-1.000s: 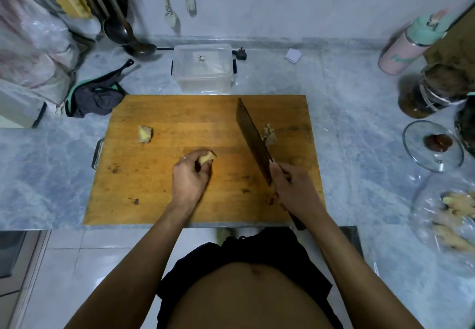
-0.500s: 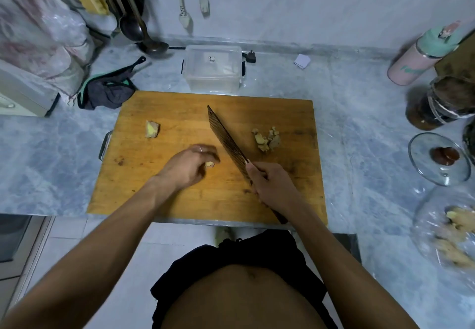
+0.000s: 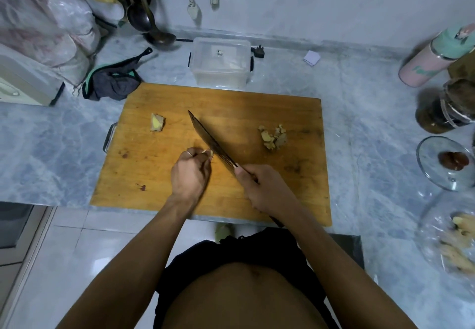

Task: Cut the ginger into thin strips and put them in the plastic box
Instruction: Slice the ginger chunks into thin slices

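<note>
On the wooden cutting board (image 3: 257, 112), my left hand (image 3: 191, 174) holds a small ginger piece (image 3: 210, 153) down with curled fingers; only its tip shows. My right hand (image 3: 264, 187) grips the handle of a dark cleaver (image 3: 210, 141), whose blade lies right beside the held piece, pointing away to the upper left. A loose ginger chunk (image 3: 157, 122) sits at the board's left. A small pile of cut ginger (image 3: 273, 137) lies at the right. The clear plastic box (image 3: 220, 62) stands just behind the board.
A dark cloth (image 3: 113, 82) lies left of the box, ladles (image 3: 154, 33) hang behind it. At right stand a pink bottle (image 3: 434, 56), a dark jar (image 3: 447, 107), a glass lid (image 3: 447, 166) and a glass bowl of ginger (image 3: 455, 241). The counter edge runs just under the board.
My right hand swung the cleaver left from the cut pile to the ginger held by my left hand. The left hand set its piece down on the board and holds it there.
</note>
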Action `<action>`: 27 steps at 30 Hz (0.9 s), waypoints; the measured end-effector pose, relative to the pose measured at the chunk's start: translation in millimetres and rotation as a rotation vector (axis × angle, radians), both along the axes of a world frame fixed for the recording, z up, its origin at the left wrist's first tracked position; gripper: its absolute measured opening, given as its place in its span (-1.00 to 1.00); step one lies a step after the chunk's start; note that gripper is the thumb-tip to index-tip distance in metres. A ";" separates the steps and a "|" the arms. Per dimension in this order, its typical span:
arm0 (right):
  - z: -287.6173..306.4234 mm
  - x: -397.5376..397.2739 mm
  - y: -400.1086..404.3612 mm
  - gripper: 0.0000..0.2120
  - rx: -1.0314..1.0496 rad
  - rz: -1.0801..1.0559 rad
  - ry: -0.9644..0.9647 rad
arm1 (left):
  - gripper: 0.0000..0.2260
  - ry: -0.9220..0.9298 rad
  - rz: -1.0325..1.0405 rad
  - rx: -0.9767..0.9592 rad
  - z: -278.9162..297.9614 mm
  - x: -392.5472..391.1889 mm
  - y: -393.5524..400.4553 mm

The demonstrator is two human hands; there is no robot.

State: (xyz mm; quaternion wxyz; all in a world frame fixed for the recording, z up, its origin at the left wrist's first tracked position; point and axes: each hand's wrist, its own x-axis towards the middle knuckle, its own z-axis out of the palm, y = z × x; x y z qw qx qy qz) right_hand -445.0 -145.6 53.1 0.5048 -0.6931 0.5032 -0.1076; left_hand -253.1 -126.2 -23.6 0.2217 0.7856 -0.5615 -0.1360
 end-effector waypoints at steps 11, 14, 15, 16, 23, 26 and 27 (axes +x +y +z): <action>12.4 1.2 0.0 -0.56 -0.015 0.036 0.054 | -0.79 -0.019 0.007 0.011 0.6 0.4 0.7; 13.5 3.0 1.7 -0.56 -0.035 0.029 0.061 | -0.79 -0.018 0.022 0.008 1.9 -0.9 0.0; 13.7 3.5 2.6 -0.56 -0.044 0.023 0.064 | -0.79 -0.018 0.023 0.008 1.6 -1.0 -0.2; 13.7 4.0 3.7 -0.56 -0.052 0.018 0.064 | -0.79 -0.020 0.020 0.007 1.1 -1.1 -0.6; 12.4 7.1 5.3 -0.57 -0.045 0.014 0.064 | -0.76 -0.024 0.013 0.024 -5.6 2.9 -1.2; 10.4 8.0 2.8 -0.57 -0.021 0.009 0.058 | -0.73 -0.014 0.038 0.048 -8.6 4.3 -2.6; 8.9 8.9 1.7 -0.57 -0.021 0.009 0.060 | -0.73 -0.016 0.037 0.049 -9.4 4.9 -2.9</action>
